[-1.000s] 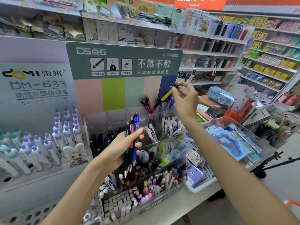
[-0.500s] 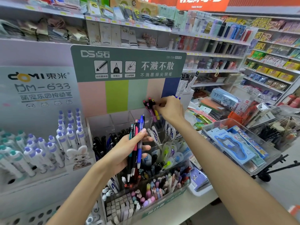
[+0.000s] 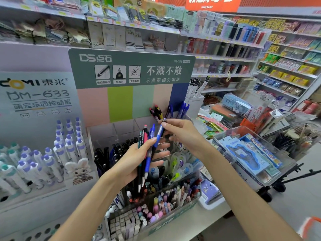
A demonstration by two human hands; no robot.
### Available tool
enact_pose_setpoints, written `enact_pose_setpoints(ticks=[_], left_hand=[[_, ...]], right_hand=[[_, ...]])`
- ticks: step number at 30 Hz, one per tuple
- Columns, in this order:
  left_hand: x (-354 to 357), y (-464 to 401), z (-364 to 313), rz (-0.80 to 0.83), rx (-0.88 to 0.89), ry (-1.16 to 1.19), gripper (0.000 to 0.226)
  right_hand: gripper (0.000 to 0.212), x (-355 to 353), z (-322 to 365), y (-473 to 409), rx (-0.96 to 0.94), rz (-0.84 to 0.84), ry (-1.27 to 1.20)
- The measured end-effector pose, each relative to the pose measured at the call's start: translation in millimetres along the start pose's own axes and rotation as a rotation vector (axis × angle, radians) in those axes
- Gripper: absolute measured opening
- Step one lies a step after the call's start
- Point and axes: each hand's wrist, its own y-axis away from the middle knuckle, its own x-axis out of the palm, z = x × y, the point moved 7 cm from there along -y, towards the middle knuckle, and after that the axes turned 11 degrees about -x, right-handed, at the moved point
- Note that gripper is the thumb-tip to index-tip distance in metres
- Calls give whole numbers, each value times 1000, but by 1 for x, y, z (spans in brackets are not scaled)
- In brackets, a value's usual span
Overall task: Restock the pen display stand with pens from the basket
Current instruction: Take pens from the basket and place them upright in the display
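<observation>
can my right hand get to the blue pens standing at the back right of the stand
Probably yes. The right hand sits just below the blue pens with nothing between, though it pinches a blue pen from the left hand.

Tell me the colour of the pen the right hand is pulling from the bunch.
Blue pen, head view.

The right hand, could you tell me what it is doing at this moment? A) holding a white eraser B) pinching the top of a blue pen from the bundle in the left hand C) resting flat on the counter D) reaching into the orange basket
B: the right hand pinches the top end of a blue pen, one of the bundle of pens that the left hand grips.
</observation>
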Motion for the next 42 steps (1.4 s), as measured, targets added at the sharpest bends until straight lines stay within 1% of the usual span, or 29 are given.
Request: enact_pose_setpoints(ticks=[1,3,5,6,7,8,10,12,18,20,22,25,26,28,30,31,33,34,36,39,42], left_hand=[[-1,-2,0,-8,-3,12,27],[-5,-3,-2,-20,4,3,26],[-9,-3,-3,-18,17,-10,25],[-11,-2,-3,-14,18,-12,24],[-12,-2,-3,-14,16,-13,22],[-13,-1,-2,-21,12,-13,21],[-14,-1,-1,-32,3,-13,22],[-15,0,0,-35,2,-18,23],[-17,4,1,-12,-10,-45,22],[-18,6,0,-8,-6,-62,22],[-19,7,0,-11,-3,-67,20],[-16,8,0,7,-1,-67,21],[-14,8,-1,20,3,-66,22],[-11,9,-2,40,15,-66,24],[-9,9,-3,47,25,-68,25],[-8,9,-4,45,27,-72,25],[-5,8,-4,40,25,-80,25],[-3,7,-4,40,22,-83,26],[3,4,-2,39,11,-89,27],[13,0,-1,65,13,-103,28],[25,-3,-6,96,46,-118,31]], right_hand=[[24,-8,4,-1,-21,-73,-36],[23,-36,15,-5,-136,-319,-77],[21,-66,28,-7,-286,-596,20],[20,-75,33,-8,-345,-686,82],[20,-78,37,-11,-391,-721,134],[21,-77,39,-15,-423,-705,190],[25,-64,40,-24,-461,-590,316],[23,-50,36,-31,-477,-489,397],[19,-25,19,-47,-423,-267,615],[18,-22,17,-50,-421,-234,680],[19,-17,18,-53,-451,-186,667],[27,-8,20,-54,-462,-81,644],[31,-9,22,-52,-460,-80,665],[36,-14,26,-45,-458,-150,691],[29,-19,29,-31,-420,-215,602],[25,-18,27,-24,-363,-188,521],[27,-8,18,-8,-223,-38,386],[25,-4,14,-1,-186,23,359],[18,-5,11,10,-186,48,328],[11,-14,12,17,-180,32,191],[12,-18,9,19,-150,55,94]])
